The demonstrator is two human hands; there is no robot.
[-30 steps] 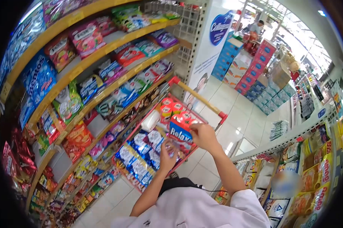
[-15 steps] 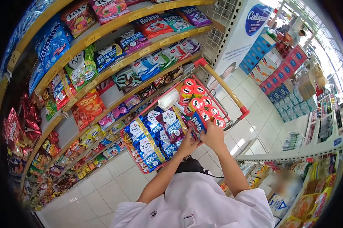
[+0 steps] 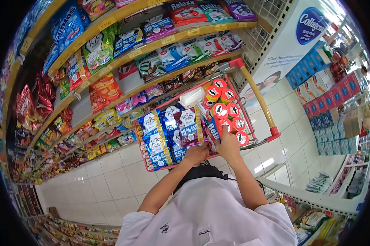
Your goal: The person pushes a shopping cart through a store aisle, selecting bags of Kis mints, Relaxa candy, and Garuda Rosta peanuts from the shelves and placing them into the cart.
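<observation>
A red shopping cart (image 3: 254, 143) stands before me, loaded with blue Kis candy bags (image 3: 157, 143), a purple Kis bag (image 3: 189, 128), several red-lidded cans (image 3: 233, 110) and a white package (image 3: 191, 97). My right hand (image 3: 228, 143) is closed on a blue and red Relaxa bag (image 3: 213, 130), held upright between the purple bag and the cans. My left hand (image 3: 197, 153) is at the cart's near edge, just below the purple bag; its fingers are partly hidden among the bags.
Curved shelves (image 3: 168, 39) of bagged candy rise on the left and ahead. A white panel with a Collagena sign (image 3: 310, 25) stands behind the cart. Stacked boxes (image 3: 336, 98) are at the right, and more shelving (image 3: 312, 201) at the lower right.
The view has shifted, and the cart appears slightly farther right. My left hand has moved away from the Relaxa bag toward the purple bag's lower edge. My right hand still holds the Relaxa bag.
</observation>
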